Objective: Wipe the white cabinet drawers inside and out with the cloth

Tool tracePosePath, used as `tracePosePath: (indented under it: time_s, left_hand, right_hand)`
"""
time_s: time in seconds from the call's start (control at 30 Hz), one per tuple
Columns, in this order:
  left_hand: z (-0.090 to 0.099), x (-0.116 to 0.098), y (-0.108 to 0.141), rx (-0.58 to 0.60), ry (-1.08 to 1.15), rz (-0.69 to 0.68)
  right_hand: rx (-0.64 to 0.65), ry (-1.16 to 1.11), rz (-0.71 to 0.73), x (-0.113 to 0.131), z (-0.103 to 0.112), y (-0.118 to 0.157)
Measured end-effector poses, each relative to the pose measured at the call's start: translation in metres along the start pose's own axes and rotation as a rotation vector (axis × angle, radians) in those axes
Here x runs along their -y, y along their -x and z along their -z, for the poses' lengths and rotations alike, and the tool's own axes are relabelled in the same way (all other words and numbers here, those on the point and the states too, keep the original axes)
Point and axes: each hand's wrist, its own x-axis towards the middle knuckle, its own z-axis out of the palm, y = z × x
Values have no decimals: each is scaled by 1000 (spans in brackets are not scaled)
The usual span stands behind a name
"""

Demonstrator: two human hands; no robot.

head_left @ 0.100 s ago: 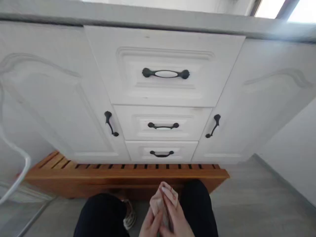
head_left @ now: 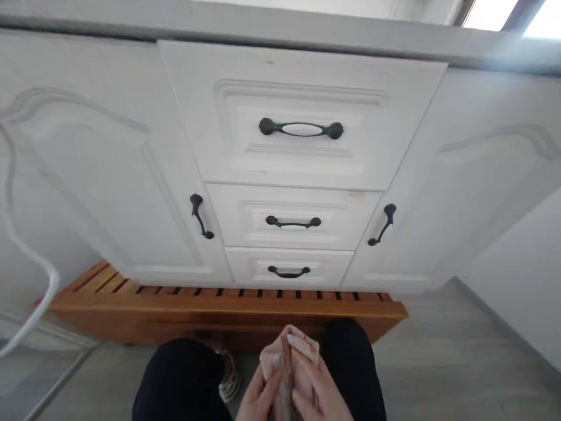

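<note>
Between my knees, low in the head view, a crumpled pale pink cloth [head_left: 286, 374] with reddish marks is held in both hands. My left hand [head_left: 258, 396] is closed on its left side, thumb lying on top of the fabric. On the other side my right hand [head_left: 319, 383] grips the cloth, with its fingers pointing forward along the folds. Parts of the fingers are hidden by fabric. My dark-trousered legs [head_left: 182, 380] are on either side.
In front is a white cabinet with a top drawer [head_left: 302, 158], smaller drawers below and side doors, all with dark handles. A slatted wooden bench [head_left: 210, 307] stands at its foot. A white cable [head_left: 33, 251] hangs at left; grey floor [head_left: 438, 362] lies right.
My hands have moved slightly apart, and the cloth between them is spread a little wider. The camera view has shifted slightly.
</note>
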Motion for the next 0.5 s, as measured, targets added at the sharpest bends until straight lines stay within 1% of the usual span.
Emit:
tracePosePath:
  time_s: [0.07, 0.13, 0.2, 0.27, 0.3, 0.37, 0.43, 0.5]
  left_hand:
    - [7, -6, 5, -15, 39, 50]
    - [13, -8, 8, -24, 108, 99]
    - [17, -10, 11, -32, 205, 122]
    - [19, -16, 15, -52, 294, 141]
    - [19, -20, 17, -62, 330, 160]
    - [17, -30, 21, -63, 378, 200]
    - [12, -40, 25, -27, 407, 219]
    - [7, -46, 30, 31, 428, 232]
  right_hand:
    - [-50, -57, -102, -5, 7, 7]
    - [-184, -155, -224, -13, 10, 14]
    - [-347, -314, -331, -18, 11, 19]
    - [-422, -505, -447, -15, 12, 21]
    - [-417, -597, -508, -10, 13, 21]
    - [-335, -786, -632, 3, 13, 21]
    - [-211, -991, -745, 16, 8, 23]
    - [-125, -1140, -812, 22, -3, 26]
